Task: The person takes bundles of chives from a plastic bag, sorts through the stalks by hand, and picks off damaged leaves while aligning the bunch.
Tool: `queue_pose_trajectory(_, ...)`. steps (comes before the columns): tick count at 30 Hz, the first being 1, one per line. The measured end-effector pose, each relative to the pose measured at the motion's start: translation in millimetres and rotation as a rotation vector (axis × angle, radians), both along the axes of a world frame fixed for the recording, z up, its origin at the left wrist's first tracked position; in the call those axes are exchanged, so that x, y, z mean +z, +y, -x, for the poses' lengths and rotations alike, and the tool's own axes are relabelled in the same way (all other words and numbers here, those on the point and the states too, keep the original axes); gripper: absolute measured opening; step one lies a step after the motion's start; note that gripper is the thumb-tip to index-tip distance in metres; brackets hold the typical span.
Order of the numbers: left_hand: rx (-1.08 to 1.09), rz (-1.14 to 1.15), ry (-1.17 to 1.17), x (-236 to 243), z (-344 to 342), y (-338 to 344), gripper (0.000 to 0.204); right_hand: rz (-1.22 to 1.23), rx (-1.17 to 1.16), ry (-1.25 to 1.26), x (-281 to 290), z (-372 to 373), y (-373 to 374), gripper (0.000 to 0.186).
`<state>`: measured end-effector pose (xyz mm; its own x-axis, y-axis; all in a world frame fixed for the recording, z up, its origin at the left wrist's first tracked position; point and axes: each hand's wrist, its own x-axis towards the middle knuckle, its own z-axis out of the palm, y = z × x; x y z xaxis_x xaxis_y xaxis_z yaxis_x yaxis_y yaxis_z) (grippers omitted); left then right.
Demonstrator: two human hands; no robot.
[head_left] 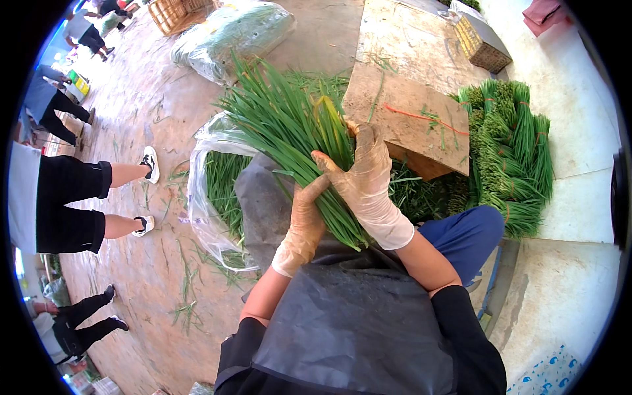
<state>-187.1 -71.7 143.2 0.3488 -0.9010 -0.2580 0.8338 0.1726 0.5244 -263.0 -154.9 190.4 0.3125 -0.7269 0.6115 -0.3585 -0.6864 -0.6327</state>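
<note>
A loose bunch of long green leafy stalks (276, 115), with a few yellow blades, slants across the middle above a dark apron. My left hand (303, 224), in a stained glove, grips it from beneath near the lower ends. My right hand (365, 184), gloved and streaked brown, has its fingers closed round its right side. An open plastic bag (201, 178) of more greens lies left of them. A wooden board (408, 99) with a red string and scraps lies beyond my right hand.
Tied green bundles (513, 158) are piled at the right, below a crate (480, 43). Wrapped bundles (230, 43) and a basket (172, 14) lie at the back. Several people stand at the left, one in black shorts (72, 204) close by.
</note>
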Motion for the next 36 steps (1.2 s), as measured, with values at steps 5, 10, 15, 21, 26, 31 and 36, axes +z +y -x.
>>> queue_pose_trajectory(5, 0.017, 0.008, -0.023, 2, 2, -1, 0.056, 0.172, -0.115, 0.191, 1, 0, 0, 0.038)
queue_pose_trajectory(10, -0.028, 0.002, 0.005, 1, -3, 3, 0.050, -0.698, 0.258, -0.404, -1, 4, -3, 0.024)
queue_pose_trajectory(15, -0.100, 0.040, 0.097, -1, -11, -5, 0.049, -1.231, 0.751, -0.822, -13, 0, -10, 0.024)
queue_pose_trajectory(21, -0.135, 0.079, -0.005, 14, -20, -28, 0.042, -0.966, 0.654, -0.850, 5, -7, -3, 0.024)
queue_pose_trajectory(26, 0.051, 0.073, -0.166, 16, -49, -38, 0.031, -0.676, 0.431, -0.676, 25, 22, -13, 0.025)
queue_pose_trajectory(31, 0.186, 0.079, -0.138, 21, -73, -41, 0.024, -0.890, 0.719, -1.058, 32, 37, -26, 0.023)
queue_pose_trajectory(36, 0.220, 0.314, 0.047, 6, -116, -38, 0.040, -1.009, 0.793, -1.124, 33, 66, -44, 0.029)
